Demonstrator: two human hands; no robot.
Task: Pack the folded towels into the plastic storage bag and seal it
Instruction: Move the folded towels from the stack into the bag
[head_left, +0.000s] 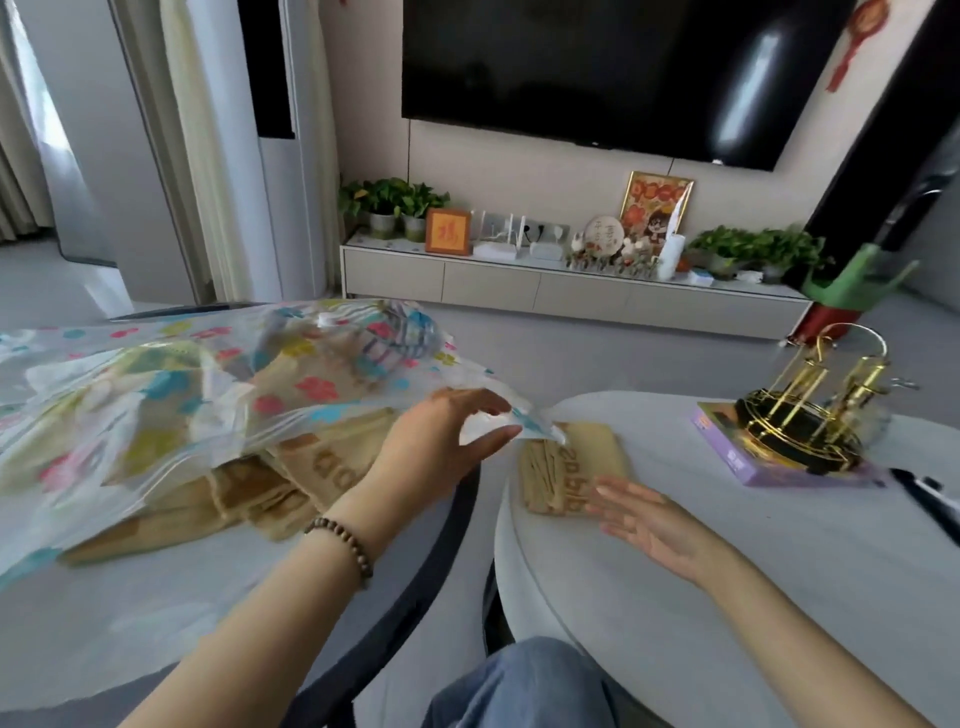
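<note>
A clear plastic storage bag (156, 395) printed with coloured flowers lies crumpled on the left table. Tan folded towels (260, 493) sit inside and under its open mouth. My left hand (441, 441) holds the bag's upper edge lifted, thumb and fingers pinching the plastic. One more folded tan towel (587, 462) with raised lettering lies on the right round table, just past the bag's edge. My right hand (649, 525) hovers flat with fingers spread, its fingertips touching the near edge of that towel, holding nothing.
A gold wire rack (810, 410) stands on a purple box (727, 452) at the right table's far side. A dark gap (467, 519) separates the two tables. My knee in blue jeans (519, 686) is below. A TV cabinet (519, 286) with plants lines the wall.
</note>
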